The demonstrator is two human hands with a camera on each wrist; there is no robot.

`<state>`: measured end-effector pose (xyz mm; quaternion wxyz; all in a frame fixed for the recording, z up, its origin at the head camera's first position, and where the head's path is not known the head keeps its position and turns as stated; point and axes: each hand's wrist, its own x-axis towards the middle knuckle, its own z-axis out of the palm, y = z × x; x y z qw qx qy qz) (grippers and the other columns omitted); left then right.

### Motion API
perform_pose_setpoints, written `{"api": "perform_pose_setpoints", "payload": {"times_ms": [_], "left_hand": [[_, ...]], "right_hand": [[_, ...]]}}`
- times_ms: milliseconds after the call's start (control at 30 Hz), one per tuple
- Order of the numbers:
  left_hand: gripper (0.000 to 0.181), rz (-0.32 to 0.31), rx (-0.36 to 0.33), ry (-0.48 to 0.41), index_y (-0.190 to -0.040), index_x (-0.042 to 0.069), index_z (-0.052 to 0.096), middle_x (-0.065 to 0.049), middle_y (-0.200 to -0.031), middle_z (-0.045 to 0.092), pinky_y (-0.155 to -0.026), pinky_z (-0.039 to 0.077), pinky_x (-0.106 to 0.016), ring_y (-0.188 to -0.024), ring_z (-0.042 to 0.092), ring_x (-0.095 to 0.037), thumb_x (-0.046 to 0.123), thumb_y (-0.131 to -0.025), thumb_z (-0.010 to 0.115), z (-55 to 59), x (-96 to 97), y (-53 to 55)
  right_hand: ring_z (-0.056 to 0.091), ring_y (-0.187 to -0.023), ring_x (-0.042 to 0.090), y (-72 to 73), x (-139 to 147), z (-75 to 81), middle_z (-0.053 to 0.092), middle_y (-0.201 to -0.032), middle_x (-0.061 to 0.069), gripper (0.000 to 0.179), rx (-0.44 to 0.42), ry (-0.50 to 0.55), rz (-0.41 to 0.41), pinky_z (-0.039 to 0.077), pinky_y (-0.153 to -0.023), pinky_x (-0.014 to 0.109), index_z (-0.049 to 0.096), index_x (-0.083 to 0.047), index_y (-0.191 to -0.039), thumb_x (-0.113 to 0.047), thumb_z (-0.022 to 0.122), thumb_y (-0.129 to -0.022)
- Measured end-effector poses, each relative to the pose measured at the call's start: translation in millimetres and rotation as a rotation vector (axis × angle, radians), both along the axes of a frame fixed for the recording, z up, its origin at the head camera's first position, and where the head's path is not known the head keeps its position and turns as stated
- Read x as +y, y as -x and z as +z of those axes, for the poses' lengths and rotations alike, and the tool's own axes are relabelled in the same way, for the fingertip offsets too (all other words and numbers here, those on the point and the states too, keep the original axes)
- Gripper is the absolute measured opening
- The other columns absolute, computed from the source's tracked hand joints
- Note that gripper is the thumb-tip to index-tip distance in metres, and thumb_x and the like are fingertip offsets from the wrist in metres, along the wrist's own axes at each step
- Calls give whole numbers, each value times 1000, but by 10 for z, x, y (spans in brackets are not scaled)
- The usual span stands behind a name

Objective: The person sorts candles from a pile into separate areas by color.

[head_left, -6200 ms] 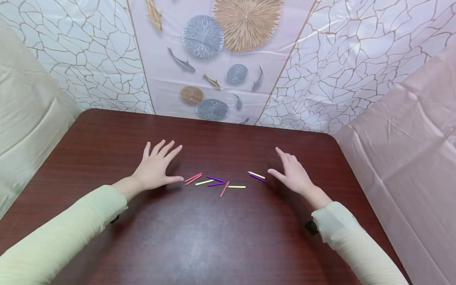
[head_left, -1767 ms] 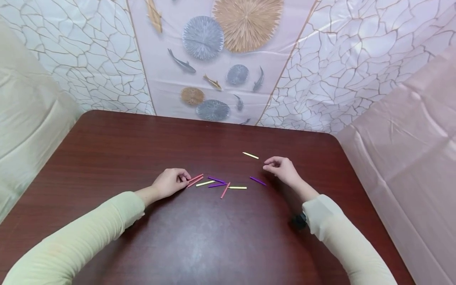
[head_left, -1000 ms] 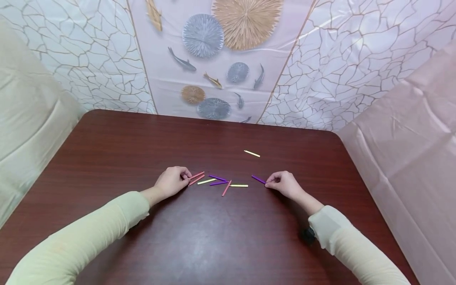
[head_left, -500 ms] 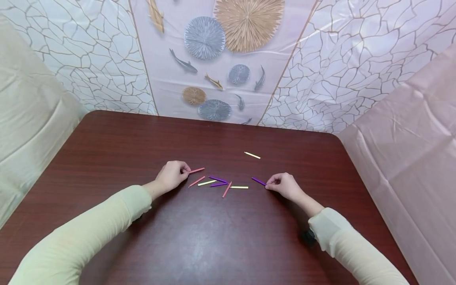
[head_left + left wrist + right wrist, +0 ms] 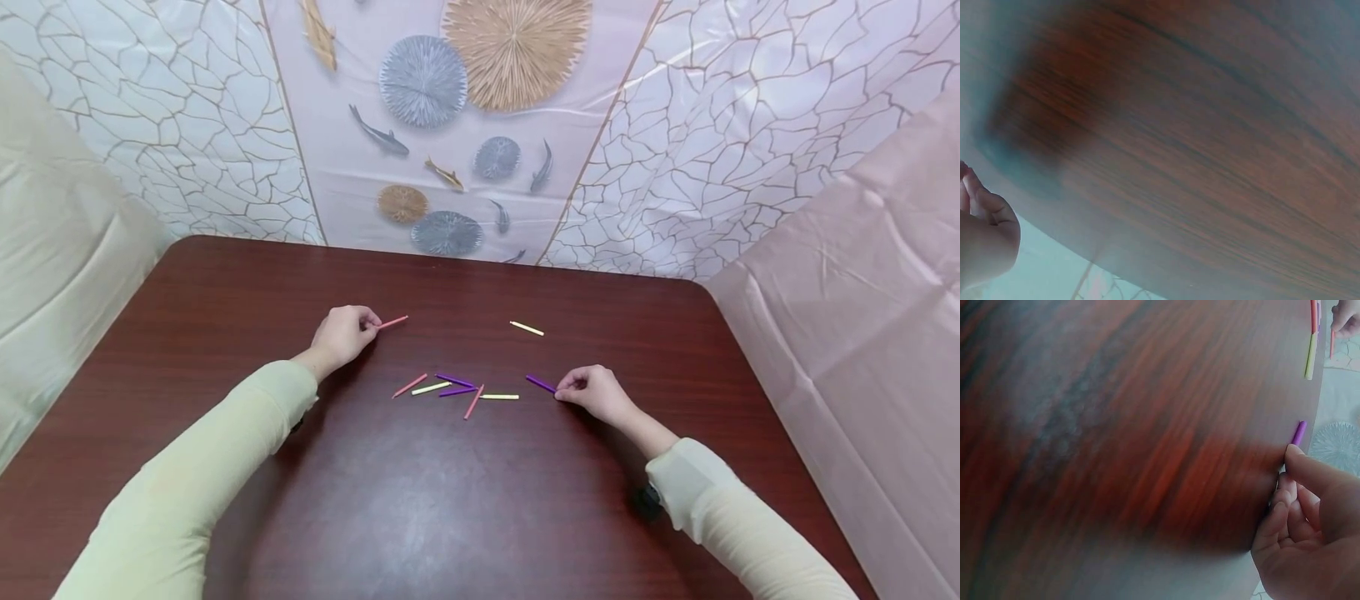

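In the head view, my left hand (image 5: 342,337) pinches one end of a thin red stick (image 5: 393,322) over the table's far left part; the stick points away to the right. Only part of my left hand (image 5: 985,231) shows in the left wrist view, without the stick. My right hand (image 5: 596,392) pinches the near end of a thin purple stick (image 5: 540,383), which lies low at the table. In the right wrist view, the purple stick (image 5: 1299,432) pokes out past the fingertips. A pale yellow stick (image 5: 527,328) with a narrow tip lies alone farther back.
Between the hands lies a loose group: a red stick (image 5: 409,385), a yellow stick (image 5: 431,388), two purple sticks, another red stick (image 5: 473,402) and another yellow stick (image 5: 499,397). The dark wooden table (image 5: 405,500) ends at a patterned cloth backdrop (image 5: 465,158).
The left hand, first spread open, has taken one red stick from the pair and carried it away and left. The pale yellow stick now lies farther back; the right hand has since pinched the purple one.
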<state>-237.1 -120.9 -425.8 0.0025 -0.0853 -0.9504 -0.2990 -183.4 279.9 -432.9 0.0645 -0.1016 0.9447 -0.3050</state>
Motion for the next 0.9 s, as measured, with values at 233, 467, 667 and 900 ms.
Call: {"api": "perform_pose_setpoints", "payload": {"times_ms": [233, 467, 667, 900], "left_hand": [[15, 31, -25, 26, -95, 5, 69, -10, -89, 67, -74, 46, -39, -82, 58, -24, 11, -87, 57, -72, -116, 41], [15, 61, -36, 21, -96, 5, 68, -10, -89, 67, -74, 46, -41, -83, 59, -25, 12, -87, 58, -78, -168, 32], [16, 61, -14, -21, -98, 5, 67, -11, -90, 68, -74, 46, -40, -82, 60, -25, 16, -88, 61, -54, -173, -14], [14, 11, 55, -146, -94, 5, 68, -10, -85, 68, -67, 43, -29, -73, 57, -20, 17, -86, 65, 2, -114, -144]], "right_hand": [[52, -63, 7, -4, -43, 11, 67, -68, 1, 7, 1, 7, 16, 43, -60, 21, 70, -6, -74, -12, 75, -74], [52, -63, 8, 5, -65, 35, 67, -68, 2, 7, 1, 2, 18, 43, -60, 22, 70, -6, -74, -12, 75, -75], [53, -64, 8, -4, -42, 37, 67, -68, 2, 7, 4, -11, 16, 43, -61, 21, 71, -6, -74, -12, 75, -75], [52, -65, 9, -9, -4, 40, 66, -68, 2, 7, 0, -18, 8, 43, -62, 21, 70, -6, -74, -11, 74, -75]]}}
